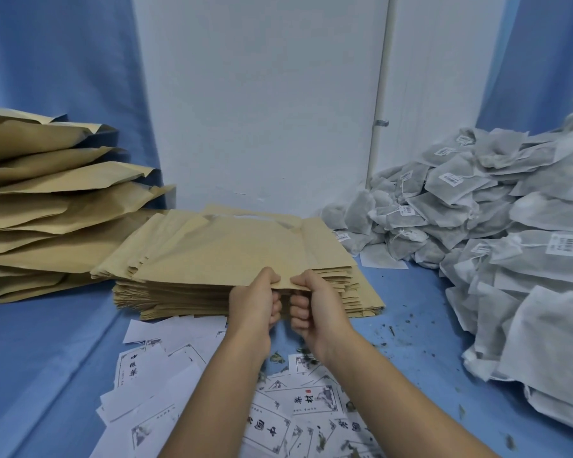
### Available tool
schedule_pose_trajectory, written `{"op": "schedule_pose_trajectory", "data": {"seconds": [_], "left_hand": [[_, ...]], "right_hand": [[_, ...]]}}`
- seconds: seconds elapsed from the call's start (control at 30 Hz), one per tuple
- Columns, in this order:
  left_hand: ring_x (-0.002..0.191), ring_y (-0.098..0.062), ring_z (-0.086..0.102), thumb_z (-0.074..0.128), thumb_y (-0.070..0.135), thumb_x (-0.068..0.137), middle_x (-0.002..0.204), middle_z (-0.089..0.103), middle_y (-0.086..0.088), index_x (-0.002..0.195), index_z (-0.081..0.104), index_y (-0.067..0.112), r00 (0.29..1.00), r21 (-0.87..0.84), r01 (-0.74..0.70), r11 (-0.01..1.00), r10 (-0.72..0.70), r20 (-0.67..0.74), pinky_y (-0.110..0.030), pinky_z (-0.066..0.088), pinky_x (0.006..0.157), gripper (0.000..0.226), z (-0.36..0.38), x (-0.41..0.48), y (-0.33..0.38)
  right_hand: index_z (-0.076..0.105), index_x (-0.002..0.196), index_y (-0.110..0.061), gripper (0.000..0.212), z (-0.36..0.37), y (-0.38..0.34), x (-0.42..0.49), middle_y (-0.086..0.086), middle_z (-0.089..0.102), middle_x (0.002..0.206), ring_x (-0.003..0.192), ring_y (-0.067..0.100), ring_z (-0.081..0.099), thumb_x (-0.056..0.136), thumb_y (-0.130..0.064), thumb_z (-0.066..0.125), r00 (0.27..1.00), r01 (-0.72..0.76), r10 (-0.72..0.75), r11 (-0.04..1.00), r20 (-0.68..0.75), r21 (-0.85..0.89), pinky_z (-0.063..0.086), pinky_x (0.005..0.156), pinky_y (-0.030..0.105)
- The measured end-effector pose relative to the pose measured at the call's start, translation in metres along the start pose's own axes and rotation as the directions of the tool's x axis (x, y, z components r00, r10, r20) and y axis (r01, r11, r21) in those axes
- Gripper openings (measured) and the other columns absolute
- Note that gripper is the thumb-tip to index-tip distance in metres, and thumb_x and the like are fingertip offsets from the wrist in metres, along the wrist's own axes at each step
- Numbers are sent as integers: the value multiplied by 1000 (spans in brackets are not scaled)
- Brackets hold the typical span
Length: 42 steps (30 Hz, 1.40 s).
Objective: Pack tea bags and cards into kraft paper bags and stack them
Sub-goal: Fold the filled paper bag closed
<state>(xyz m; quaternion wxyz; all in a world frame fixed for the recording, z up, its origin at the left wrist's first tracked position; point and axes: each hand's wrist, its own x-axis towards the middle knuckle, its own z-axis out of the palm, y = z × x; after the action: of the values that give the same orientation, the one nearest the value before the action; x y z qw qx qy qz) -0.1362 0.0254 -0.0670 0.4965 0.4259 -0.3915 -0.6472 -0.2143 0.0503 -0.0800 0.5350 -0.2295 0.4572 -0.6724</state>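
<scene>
A flat stack of empty kraft paper bags (186,292) lies in the middle of the blue cloth. My left hand (257,304) and my right hand (315,304) sit side by side at its near edge, and both pinch the near edge of the top kraft bag (232,249), thumbs on top, fingers curled beneath. A heap of grey tea bags (497,226) with white tags fills the right side. White printed cards (298,411) lie scattered in front of the stack, under my forearms. Filled kraft bags (47,206) are piled at the left.
The blue cloth (47,375) covers the work surface and hangs as a backdrop at both sides. A white wall with a vertical pipe (377,127) stands behind. Loose tea crumbs (387,332) speckle the cloth to the right of the stack.
</scene>
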Motion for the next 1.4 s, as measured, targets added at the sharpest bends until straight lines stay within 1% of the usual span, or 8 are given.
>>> {"op": "schedule_pose_trajectory", "data": {"seconds": [0.1,0.4,0.63,0.77,0.9,1.1,1.27,1.4], "left_hand": [[34,-10,23,53,10,83,43,31,2,60,39,13,1000,21,-20,1000,20,-3,-16,17,35,28,-1,0,-2],[32,-9,28,50,12,86,36,35,3,51,41,12,998,117,-59,991,59,6,-18,23,37,36,0,0,-4],[31,-9,30,53,13,88,40,39,2,62,51,5,999,0,-50,999,50,19,-15,22,32,28,-13,5,11],[31,-10,28,54,15,87,37,35,2,47,52,10,995,57,20,998,-26,95,-15,22,35,40,3,-7,0],[33,-9,25,53,17,87,39,34,4,61,52,5,1000,42,-27,999,28,-13,-18,18,36,29,0,-5,3],[33,-7,26,54,16,88,39,37,5,64,55,5,992,55,-73,996,78,-100,-16,19,34,27,-18,3,8],[29,-6,28,54,14,86,35,42,5,62,51,6,978,88,-76,993,91,-187,-20,22,39,25,-34,10,13],[27,-9,29,47,14,90,34,42,0,62,51,2,976,140,-152,978,171,-137,-17,21,34,30,-36,13,12]], "right_hand": [[38,57,-16,33,2,0,1,-6,28,38,32,7,18,87,-7,48,999,24,-23,999,-27,39,14,33,18],[46,63,-14,35,5,-3,-8,-9,38,36,30,3,29,98,-19,47,993,115,-106,950,47,-291,23,35,15],[41,66,-16,29,1,-9,-4,-7,28,40,32,7,20,93,-17,54,996,66,-63,997,-70,42,14,34,18],[48,63,-10,30,8,3,-4,2,43,43,29,10,35,90,-17,55,991,90,-87,996,-99,28,27,33,17],[36,64,-16,30,-1,-8,-1,-9,26,37,30,5,20,91,-9,47,966,175,-149,978,-213,110,16,32,17],[48,74,-12,19,-6,-11,6,-11,27,34,28,4,20,93,-8,44,945,180,-135,975,-297,129,16,31,16],[42,68,-14,25,-10,-8,7,-10,27,35,29,5,21,92,-7,46,947,159,-129,984,-293,79,17,32,17],[38,64,-16,30,-12,-7,7,-9,27,36,30,6,21,91,-9,48,946,155,-133,987,-297,52,18,34,18]]}}
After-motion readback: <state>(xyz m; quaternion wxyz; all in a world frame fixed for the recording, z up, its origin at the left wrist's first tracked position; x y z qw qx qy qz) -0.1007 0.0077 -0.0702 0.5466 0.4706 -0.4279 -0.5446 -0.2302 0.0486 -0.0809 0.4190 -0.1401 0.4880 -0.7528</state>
